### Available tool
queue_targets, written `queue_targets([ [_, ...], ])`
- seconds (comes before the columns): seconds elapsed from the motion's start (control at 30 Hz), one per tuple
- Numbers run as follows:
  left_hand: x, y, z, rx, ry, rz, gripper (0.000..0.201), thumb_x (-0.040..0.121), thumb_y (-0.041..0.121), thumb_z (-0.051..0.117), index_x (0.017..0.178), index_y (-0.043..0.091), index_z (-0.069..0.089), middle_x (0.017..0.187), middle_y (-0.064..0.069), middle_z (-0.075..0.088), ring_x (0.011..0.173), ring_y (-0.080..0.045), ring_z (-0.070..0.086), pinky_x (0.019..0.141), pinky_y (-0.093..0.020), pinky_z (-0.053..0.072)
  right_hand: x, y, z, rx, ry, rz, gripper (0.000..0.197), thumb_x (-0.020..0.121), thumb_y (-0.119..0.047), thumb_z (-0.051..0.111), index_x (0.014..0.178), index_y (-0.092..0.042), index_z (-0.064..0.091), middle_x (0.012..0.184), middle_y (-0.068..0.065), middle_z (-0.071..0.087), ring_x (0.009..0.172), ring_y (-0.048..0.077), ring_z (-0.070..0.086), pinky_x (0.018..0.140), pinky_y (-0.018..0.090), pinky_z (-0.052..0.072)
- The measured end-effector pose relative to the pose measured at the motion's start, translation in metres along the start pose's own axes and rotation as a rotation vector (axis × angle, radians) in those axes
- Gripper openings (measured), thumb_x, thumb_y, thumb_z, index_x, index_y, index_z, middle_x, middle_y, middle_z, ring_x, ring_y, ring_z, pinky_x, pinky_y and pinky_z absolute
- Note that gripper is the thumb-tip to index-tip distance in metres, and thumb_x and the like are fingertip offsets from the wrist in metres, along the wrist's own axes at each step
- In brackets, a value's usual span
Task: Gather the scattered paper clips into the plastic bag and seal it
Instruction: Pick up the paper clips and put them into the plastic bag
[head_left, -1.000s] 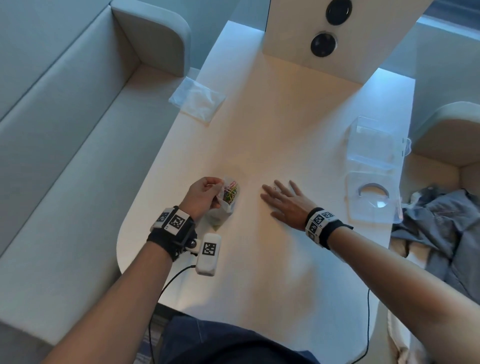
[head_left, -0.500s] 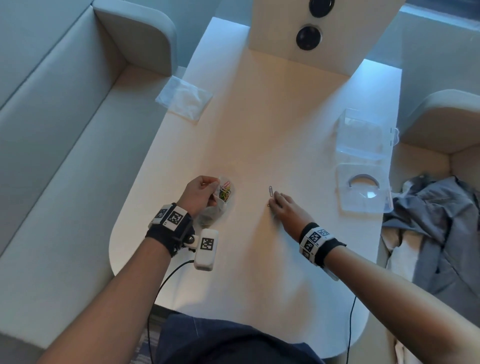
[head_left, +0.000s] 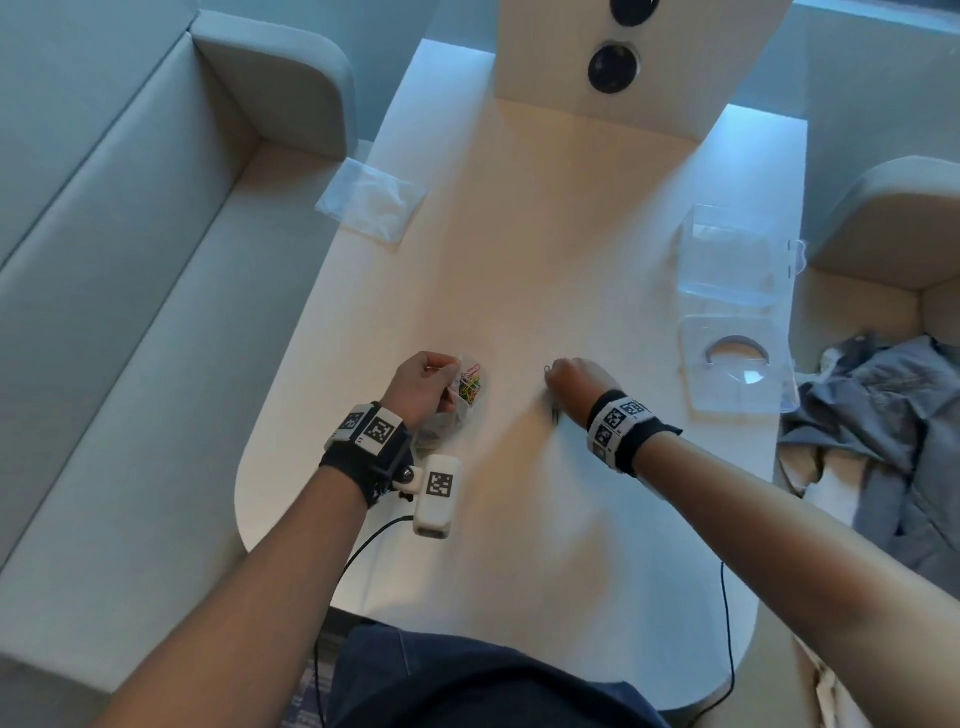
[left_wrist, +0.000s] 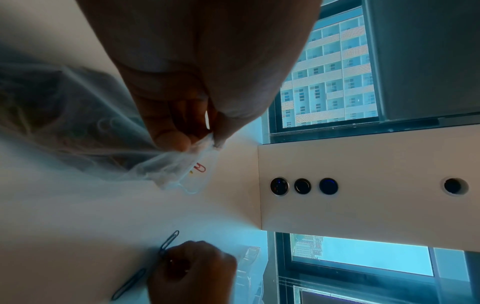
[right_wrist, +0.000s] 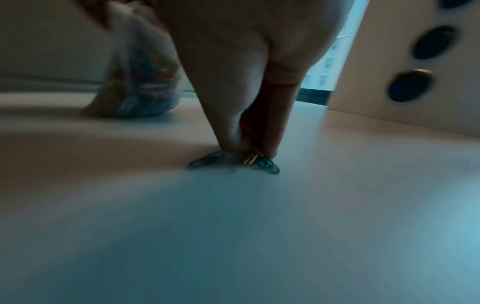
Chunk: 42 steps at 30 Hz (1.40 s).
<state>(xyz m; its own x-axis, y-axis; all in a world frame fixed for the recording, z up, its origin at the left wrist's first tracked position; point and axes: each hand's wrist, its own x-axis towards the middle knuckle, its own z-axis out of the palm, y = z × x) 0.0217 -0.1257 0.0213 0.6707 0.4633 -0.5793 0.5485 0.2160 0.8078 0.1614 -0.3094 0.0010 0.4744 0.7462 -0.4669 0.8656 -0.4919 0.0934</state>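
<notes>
The left hand (head_left: 423, 387) pinches the crumpled mouth of the small clear plastic bag (head_left: 457, 410) between thumb and fingertips (left_wrist: 168, 137), holding the opening up while the bag's belly rests on the pale table (head_left: 519, 545) below the grip. Most of the coloured wire paper clips (head_left: 470, 387) already sit inside it, just beneath the pinch; red, yellow and green ones show through the film.

The right hand (head_left: 574, 382) is off to the bag's right, well apart from it, with its fingers curled down onto the table. Thumb and forefinger close on a small cluster of loose clips (right_wrist: 255, 159): a yellow one at the fingertips, dark blue ones sticking out either side, something red higher between the fingers. Whether the cluster is off the surface cannot be told; it looks to be touching.

Judging by this, the gathering is nearly finished. This last handful has yet to go in, and the bag mouth is unsealed. No other loose clips show on the table.
</notes>
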Motion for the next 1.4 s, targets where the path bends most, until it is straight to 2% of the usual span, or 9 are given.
queue_targets([
  [0.13, 0.001, 0.002, 0.008, 0.014, -0.002, 0.024, 0.003, 0.095, 0.016, 0.058, 0.095, 0.014, 0.059, 0.08, -0.003, 0.062, 0.049, -0.006, 0.056, 0.053, -0.023, 0.05, 0.017, 0.037, -0.005, 0.554, 0.079, 0.329, 0.009, 0.082, -0.015, 0.07, 0.084, -0.011, 0.077, 0.082, 0.004, 0.074, 0.081, 0.019, 0.07, 0.08, 0.026, 0.057],
  [0.23, 0.002, 0.002, 0.013, 0.031, -0.013, 0.028, 0.005, 0.096, 0.017, 0.058, 0.097, 0.012, 0.059, 0.084, -0.005, 0.063, 0.051, -0.008, 0.056, 0.059, -0.027, 0.051, 0.01, 0.05, -0.002, 1.467, 0.16, 0.569, 0.006, 0.074, -0.006, 0.08, 0.079, -0.004, 0.076, 0.08, 0.011, 0.074, 0.075, 0.021, 0.073, 0.074, 0.026, 0.06],
  [0.4, 0.006, 0.006, 0.023, 0.048, -0.021, 0.032, 0.009, 0.095, 0.018, 0.058, 0.1, 0.01, 0.059, 0.086, -0.005, 0.061, 0.064, -0.014, 0.057, 0.07, -0.034, 0.052, -0.006, 0.023, -0.036, 2.179, 0.117, 0.371, 0.012, 0.086, 0.006, 0.063, 0.096, 0.012, 0.065, 0.09, 0.019, 0.07, 0.083, 0.023, 0.072, 0.078, 0.025, 0.06],
  [0.5, 0.006, 0.009, 0.03, 0.048, -0.024, 0.048, 0.007, 0.095, 0.017, 0.059, 0.097, 0.01, 0.058, 0.08, -0.004, 0.061, 0.061, -0.016, 0.056, 0.073, -0.039, 0.051, -0.008, -0.006, -0.05, 2.068, 0.141, 0.326, 0.013, 0.082, 0.007, 0.068, 0.094, 0.012, 0.068, 0.088, 0.017, 0.071, 0.08, 0.025, 0.071, 0.075, 0.026, 0.06],
  [0.73, 0.004, 0.011, 0.032, 0.024, -0.033, 0.07, 0.007, 0.094, 0.02, 0.06, 0.094, 0.013, 0.057, 0.078, -0.009, 0.064, 0.056, -0.02, 0.057, 0.074, -0.044, 0.052, -0.006, -0.03, -0.058, 1.032, 0.281, 0.118, 0.018, 0.083, -0.007, 0.067, 0.098, -0.012, 0.078, 0.093, 0.006, 0.077, 0.083, 0.014, 0.072, 0.085, 0.026, 0.057],
  [0.97, 0.002, 0.01, 0.03, 0.024, -0.03, 0.095, 0.01, 0.092, 0.025, 0.062, 0.093, 0.016, 0.06, 0.084, -0.01, 0.065, 0.065, -0.023, 0.059, 0.081, -0.051, 0.054, -0.01, -0.031, -0.074, 0.671, 0.228, -0.064, 0.017, 0.088, -0.015, 0.063, 0.094, -0.015, 0.079, 0.094, 0.004, 0.076, 0.082, 0.018, 0.068, 0.086, 0.034, 0.053],
  [1.07, -0.001, 0.011, 0.028, 0.001, -0.013, 0.101, 0.013, 0.094, 0.023, 0.06, 0.098, 0.011, 0.059, 0.083, -0.011, 0.065, 0.067, -0.026, 0.059, 0.081, -0.051, 0.054, -0.014, -0.02, -0.08, 0.77, 0.234, -0.101, 0.022, 0.089, -0.012, 0.062, 0.1, -0.021, 0.078, 0.102, -0.006, 0.075, 0.09, 0.006, 0.069, 0.089, 0.019, 0.05],
  [1.27, -0.006, 0.01, 0.016, -0.042, 0.056, 0.184, 0.011, 0.096, 0.017, 0.057, 0.102, 0.009, 0.06, 0.088, -0.009, 0.065, 0.067, -0.019, 0.059, 0.062, -0.03, 0.053, -0.006, 0.014, -0.051, 1.155, 0.479, 0.321, 0.013, 0.087, -0.013, 0.07, 0.097, -0.014, 0.077, 0.089, 0.003, 0.075, 0.059, -0.001, 0.066, 0.057, 0.013, 0.055],
  [1.4, -0.012, 0.005, 0.006, -0.094, 0.075, 0.223, 0.006, 0.097, 0.014, 0.055, 0.094, 0.016, 0.059, 0.073, 0.0, 0.063, 0.054, -0.011, 0.056, 0.054, -0.024, 0.049, 0.007, 0.007, 0.002, 0.922, 0.313, 0.5, 0.018, 0.083, -0.02, 0.073, 0.097, -0.01, 0.077, 0.096, 0.009, 0.075, 0.081, 0.021, 0.071, 0.081, 0.03, 0.058],
])
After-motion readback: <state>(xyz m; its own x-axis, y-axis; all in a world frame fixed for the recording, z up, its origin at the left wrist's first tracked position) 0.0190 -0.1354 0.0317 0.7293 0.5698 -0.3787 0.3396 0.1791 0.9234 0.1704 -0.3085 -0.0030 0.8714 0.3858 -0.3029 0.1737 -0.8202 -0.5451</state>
